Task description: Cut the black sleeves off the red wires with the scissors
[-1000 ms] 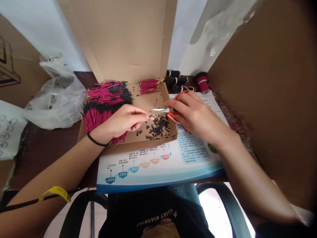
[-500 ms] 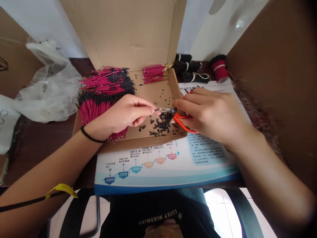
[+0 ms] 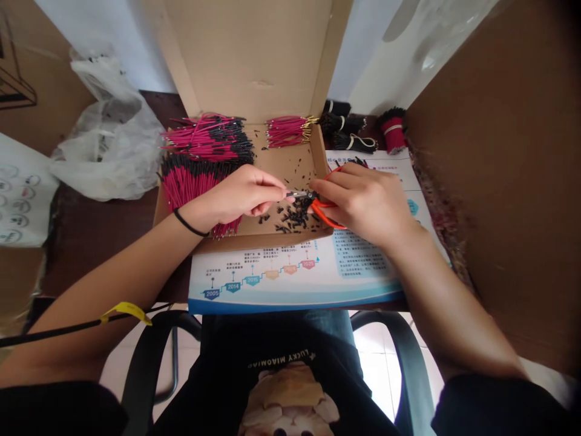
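Observation:
My left hand (image 3: 238, 197) pinches one thin wire piece, its tip pointing right over the shallow cardboard box (image 3: 281, 163). My right hand (image 3: 363, 200) grips orange-handled snips (image 3: 323, 209), whose blades meet the wire tip at the box's right side. Under the blades lies a heap of small black cut-offs (image 3: 293, 219). Piles of pink wires with black ends (image 3: 200, 160) fill the box's left part, and a smaller pink bundle (image 3: 287, 130) lies at its back.
The box sits partly on a printed blue-and-white sheet (image 3: 295, 278). Black and red tied wire bundles (image 3: 358, 130) lie behind it. A clear plastic bag (image 3: 109, 145) is at the left. A tall brown cardboard wall (image 3: 499, 151) stands at the right.
The snip blades, apart and away from the wire a second ago, have come together on the wire tip. The view has shifted; both hands stay over the box.

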Action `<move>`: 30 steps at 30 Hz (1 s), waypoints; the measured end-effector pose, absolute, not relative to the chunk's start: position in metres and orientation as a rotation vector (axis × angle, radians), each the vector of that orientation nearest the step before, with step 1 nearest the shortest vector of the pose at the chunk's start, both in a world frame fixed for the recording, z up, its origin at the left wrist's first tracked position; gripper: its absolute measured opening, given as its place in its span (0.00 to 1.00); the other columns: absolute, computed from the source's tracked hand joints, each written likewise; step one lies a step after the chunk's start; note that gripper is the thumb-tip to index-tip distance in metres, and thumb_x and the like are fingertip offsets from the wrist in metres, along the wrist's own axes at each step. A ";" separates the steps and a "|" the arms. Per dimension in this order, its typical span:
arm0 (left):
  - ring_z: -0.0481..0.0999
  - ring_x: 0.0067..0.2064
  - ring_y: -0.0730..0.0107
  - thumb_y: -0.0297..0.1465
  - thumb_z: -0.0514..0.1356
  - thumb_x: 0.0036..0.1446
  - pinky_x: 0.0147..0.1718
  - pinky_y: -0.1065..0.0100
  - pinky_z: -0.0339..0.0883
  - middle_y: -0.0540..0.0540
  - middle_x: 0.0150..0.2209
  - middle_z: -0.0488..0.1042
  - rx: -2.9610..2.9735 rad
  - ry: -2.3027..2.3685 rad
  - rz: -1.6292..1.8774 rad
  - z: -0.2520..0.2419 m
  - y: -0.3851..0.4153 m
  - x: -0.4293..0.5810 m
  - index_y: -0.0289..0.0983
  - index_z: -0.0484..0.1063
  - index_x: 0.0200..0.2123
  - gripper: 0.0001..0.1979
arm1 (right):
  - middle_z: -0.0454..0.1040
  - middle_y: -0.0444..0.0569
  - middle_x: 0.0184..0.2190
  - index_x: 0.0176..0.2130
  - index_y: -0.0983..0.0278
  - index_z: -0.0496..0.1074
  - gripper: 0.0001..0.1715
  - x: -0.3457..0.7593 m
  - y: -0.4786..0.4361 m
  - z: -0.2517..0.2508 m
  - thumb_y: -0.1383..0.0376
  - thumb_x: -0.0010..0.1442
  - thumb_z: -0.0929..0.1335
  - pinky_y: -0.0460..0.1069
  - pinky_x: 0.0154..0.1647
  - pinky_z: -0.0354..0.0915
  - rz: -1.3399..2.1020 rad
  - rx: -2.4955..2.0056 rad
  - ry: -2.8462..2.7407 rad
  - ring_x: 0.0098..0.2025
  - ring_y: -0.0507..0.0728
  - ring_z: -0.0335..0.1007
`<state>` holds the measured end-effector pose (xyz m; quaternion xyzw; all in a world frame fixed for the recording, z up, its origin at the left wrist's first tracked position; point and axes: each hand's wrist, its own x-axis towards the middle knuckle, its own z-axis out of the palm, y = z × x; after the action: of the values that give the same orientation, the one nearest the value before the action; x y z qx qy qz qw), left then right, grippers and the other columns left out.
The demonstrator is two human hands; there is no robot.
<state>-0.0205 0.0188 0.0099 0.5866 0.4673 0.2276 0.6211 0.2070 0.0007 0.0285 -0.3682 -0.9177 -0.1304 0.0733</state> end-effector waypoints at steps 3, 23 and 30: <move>0.52 0.16 0.86 0.27 0.61 0.55 0.18 0.71 0.41 0.54 0.13 0.58 1.343 1.057 0.521 0.011 0.019 -0.020 0.30 0.78 0.32 0.06 | 0.76 0.49 0.33 0.44 0.61 0.72 0.15 0.207 0.001 0.028 0.65 0.64 0.60 0.51 0.31 0.53 -0.420 -1.091 -2.761 0.37 0.58 0.66; 0.56 0.15 0.84 0.23 0.58 0.55 0.16 0.73 0.46 0.53 0.13 0.61 1.368 1.096 0.510 0.023 0.014 -0.017 0.29 0.75 0.27 0.07 | 0.77 0.49 0.31 0.42 0.63 0.74 0.12 0.203 0.002 0.026 0.65 0.64 0.62 0.51 0.30 0.58 -0.478 -0.985 -2.751 0.35 0.58 0.70; 0.55 0.16 0.83 0.24 0.60 0.55 0.17 0.73 0.44 0.52 0.14 0.61 1.316 1.102 0.489 0.027 0.014 -0.016 0.31 0.75 0.25 0.07 | 0.76 0.50 0.33 0.45 0.63 0.72 0.13 0.200 0.000 0.026 0.67 0.63 0.62 0.51 0.33 0.58 -0.430 -1.020 -2.762 0.37 0.58 0.68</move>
<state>-0.0162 0.0140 0.0274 0.5741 0.4808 0.2131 0.6276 0.1998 -0.0002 0.0256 -0.3417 -0.9250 -0.1440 0.0830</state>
